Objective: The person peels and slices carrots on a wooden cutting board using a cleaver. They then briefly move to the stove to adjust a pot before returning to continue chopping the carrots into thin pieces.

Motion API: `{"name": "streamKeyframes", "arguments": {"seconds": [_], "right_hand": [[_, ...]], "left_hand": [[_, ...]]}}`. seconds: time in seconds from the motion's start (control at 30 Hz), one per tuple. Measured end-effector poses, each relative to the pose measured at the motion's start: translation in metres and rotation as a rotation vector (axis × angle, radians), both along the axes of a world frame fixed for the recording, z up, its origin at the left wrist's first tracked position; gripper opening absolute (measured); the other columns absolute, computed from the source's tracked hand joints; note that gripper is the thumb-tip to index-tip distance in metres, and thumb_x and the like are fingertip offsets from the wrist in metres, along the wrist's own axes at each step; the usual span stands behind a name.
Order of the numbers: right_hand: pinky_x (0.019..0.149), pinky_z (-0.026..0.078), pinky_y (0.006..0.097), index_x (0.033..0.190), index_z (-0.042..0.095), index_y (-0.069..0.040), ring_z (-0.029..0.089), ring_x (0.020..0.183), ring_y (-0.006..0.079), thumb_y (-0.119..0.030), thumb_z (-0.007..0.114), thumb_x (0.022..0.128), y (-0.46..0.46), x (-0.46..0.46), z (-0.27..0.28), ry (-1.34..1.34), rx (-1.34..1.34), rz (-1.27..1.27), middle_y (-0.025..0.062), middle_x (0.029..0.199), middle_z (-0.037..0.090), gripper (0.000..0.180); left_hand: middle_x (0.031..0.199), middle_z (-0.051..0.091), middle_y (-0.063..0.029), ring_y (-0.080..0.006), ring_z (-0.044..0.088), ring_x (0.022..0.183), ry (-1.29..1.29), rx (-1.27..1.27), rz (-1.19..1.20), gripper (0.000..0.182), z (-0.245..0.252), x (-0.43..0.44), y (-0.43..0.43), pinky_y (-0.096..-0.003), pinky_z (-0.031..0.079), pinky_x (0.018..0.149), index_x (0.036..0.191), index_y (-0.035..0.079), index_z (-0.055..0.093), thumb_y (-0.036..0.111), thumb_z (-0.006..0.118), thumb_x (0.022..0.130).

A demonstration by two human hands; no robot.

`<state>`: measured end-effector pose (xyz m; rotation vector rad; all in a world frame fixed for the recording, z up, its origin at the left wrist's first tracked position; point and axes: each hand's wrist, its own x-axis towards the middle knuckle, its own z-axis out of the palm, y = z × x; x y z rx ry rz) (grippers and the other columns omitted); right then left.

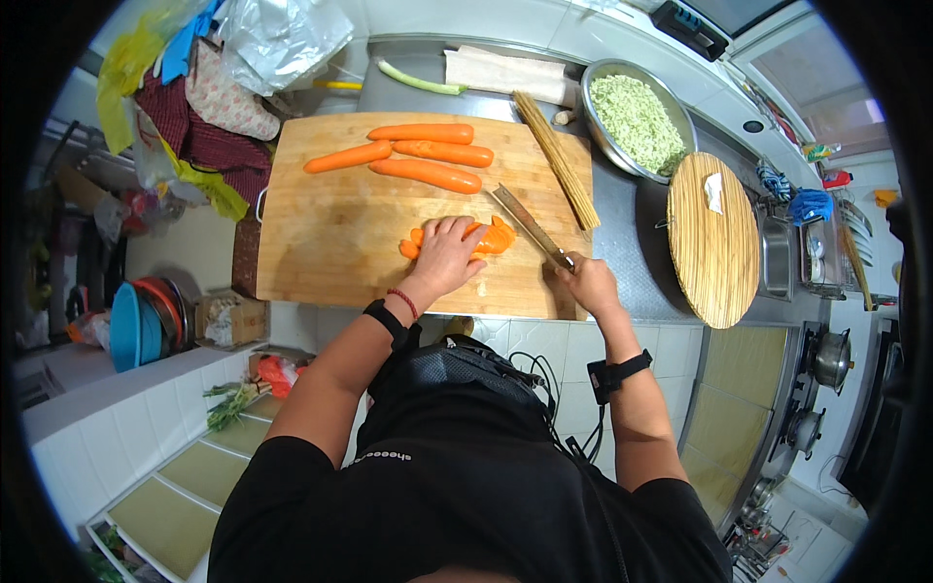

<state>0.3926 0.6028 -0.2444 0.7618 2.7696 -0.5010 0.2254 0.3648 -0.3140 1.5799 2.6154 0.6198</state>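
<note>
My left hand rests with its fingers over a row of sliced carrot on a wooden cutting board. To its right, my right hand is closed around the handle of a kitchen knife, whose blade points up and left, apart from the slices. Several whole peeled carrots lie behind the slices, near the board's far side. A bundle of thin sticks lies slantwise across the board's right part. Whether my left hand grips the slices or only presses on them is hard to tell.
A metal bowl of shredded pale-green vegetable stands at the back right, beside a round wooden lid. Behind the board lie a green stalk and a folded cloth. Bags and cloths hang at the left; a sink is far right.
</note>
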Motion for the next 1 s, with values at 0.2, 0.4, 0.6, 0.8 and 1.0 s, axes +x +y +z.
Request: {"name": "streamKeyframes", "arguments": {"seconds": [0.2,0.4,0.6,0.8,1.0], "right_hand": [[0.074,0.059,0.0497,0.115,0.072,-0.015,0.072,0.083,0.0387,-0.038,0.068,0.091,0.0,-0.004,-0.01,-0.059,-0.011,-0.019,0.0181,0.085,0.074,0.033],[0.076,0.058,0.0506,0.116,0.07,-0.016,0.072,0.086,0.0398,-0.036,0.067,0.091,-0.004,-0.002,-0.02,-0.047,-0.03,-0.073,0.0189,0.087,0.074,0.032],[0.076,0.057,0.0506,0.113,0.07,-0.011,0.07,0.087,0.0417,-0.032,0.068,0.091,0.0,-0.003,-0.021,-0.026,-0.051,-0.076,0.0212,0.088,0.073,0.031],[0.076,0.057,0.0514,0.108,0.071,-0.01,0.07,0.087,0.0416,-0.032,0.068,0.09,0.003,-0.004,-0.018,-0.018,-0.066,-0.088,0.0214,0.088,0.073,0.029],[0.077,0.058,0.0502,0.111,0.073,-0.014,0.072,0.088,0.0398,-0.031,0.064,0.09,-0.002,-0.004,-0.022,0.063,-0.198,-0.157,0.0192,0.093,0.074,0.028]], "left_hand": [[0.131,0.055,-0.0105,-0.0296,0.047,0.127,-0.036,0.034,0.046,0.079,0.013,0.012,0.025,-0.0476,0.031,0.108,0.136,0.008,0.058,0.049,0.083,0.073],[0.113,0.061,-0.0082,-0.0298,0.052,0.116,-0.1,-0.028,0.105,0.059,0.0,0.007,0.052,-0.0469,0.036,0.103,0.123,0.009,0.066,0.037,0.081,0.073],[0.11,0.062,-0.0112,-0.0317,0.054,0.114,-0.282,0.056,0.091,0.053,-0.008,-0.01,0.052,-0.0437,0.042,0.1,0.123,0.011,0.068,0.03,0.077,0.075],[0.11,0.062,-0.0142,-0.0352,0.056,0.109,-0.209,0.048,0.127,0.054,-0.011,-0.013,0.057,-0.0445,0.046,0.098,0.122,0.007,0.069,0.03,0.079,0.074],[0.102,0.061,-0.0154,-0.0366,0.057,0.101,-0.145,0.069,0.075,0.043,-0.014,-0.008,0.058,-0.0501,0.047,0.09,0.104,0.009,0.07,0.033,0.082,0.071]]}}
